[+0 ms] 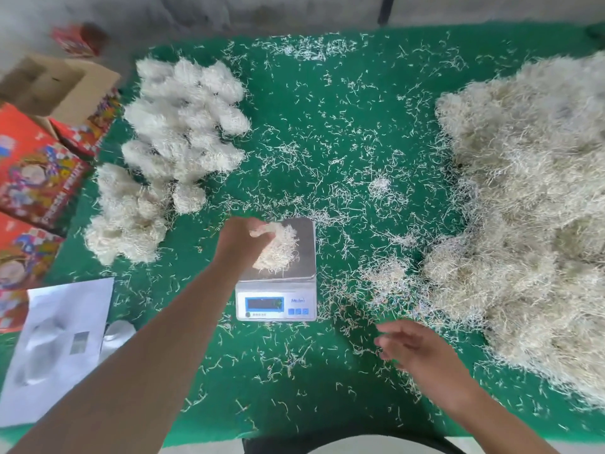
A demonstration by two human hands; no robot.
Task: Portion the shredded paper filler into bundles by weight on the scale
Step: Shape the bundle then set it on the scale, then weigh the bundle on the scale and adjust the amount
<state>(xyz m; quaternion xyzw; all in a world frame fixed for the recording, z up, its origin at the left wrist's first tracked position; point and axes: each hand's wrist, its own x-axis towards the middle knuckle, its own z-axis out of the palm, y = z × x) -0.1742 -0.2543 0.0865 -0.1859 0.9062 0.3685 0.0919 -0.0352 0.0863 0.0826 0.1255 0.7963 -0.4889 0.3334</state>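
1. Nearest, at about five o'clock, the right hand [422,355] hovers above the green table cover [327,404], fingers [388,342] loosely spread and slightly blurred, holding nothing.
2. At seven to eight o'clock, a white sheet of paper [55,352] lies on the cover's near left edge.
3. The left forearm reaches up from seven o'clock toward the middle, where the scale [276,301] stands with its lit display facing the person; the reading is too blurred to tell.
4. On the scale's steel platform, the left hand [244,240] has its fingers curled closed around a tuft of shredded paper [278,249], which rests on the pan under the hand.
5. At three o'clock, well apart from the scale, the large loose heap of filler [530,217] covers the right side of the table, with a small stray clump [386,273] between heap and scale.
6. Loose strands [327,132] lie scattered across the whole cover.
7. At ten to eleven o'clock, the portioned bundles [176,136] sit packed together in a cluster, touching one another.
8. At nine to ten o'clock, beyond the table edge, are red printed boxes [36,172] and an open cardboard carton [55,86].
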